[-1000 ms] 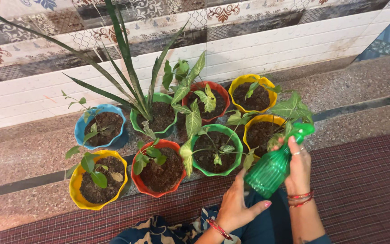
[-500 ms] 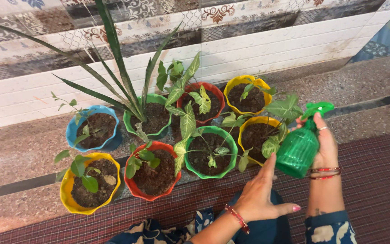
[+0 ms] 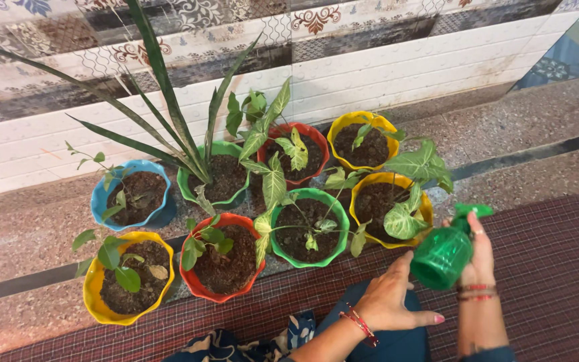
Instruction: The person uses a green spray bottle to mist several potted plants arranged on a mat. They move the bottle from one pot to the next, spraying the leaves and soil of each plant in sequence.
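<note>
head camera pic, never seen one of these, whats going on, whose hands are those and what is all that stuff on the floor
The picture comes from a camera worn on a person's head, looking down, so the two hands at the bottom are that person's own. There is no machine here.

The right hand holds a green plastic spray bottle, tilted. The left hand is open with its fingers spread, holds nothing, and hovers close to the bottle's base.

In front, on a speckled stone floor by a tiled wall, stand eight small pots of dark soil with green plants: a blue pot, two green, two red and three yellow. The yellow pot nearest the bottle carries broad pale-veined leaves. One green pot holds a tall plant with long sword-shaped leaves.

The person sits on a dark checked mat.
</note>
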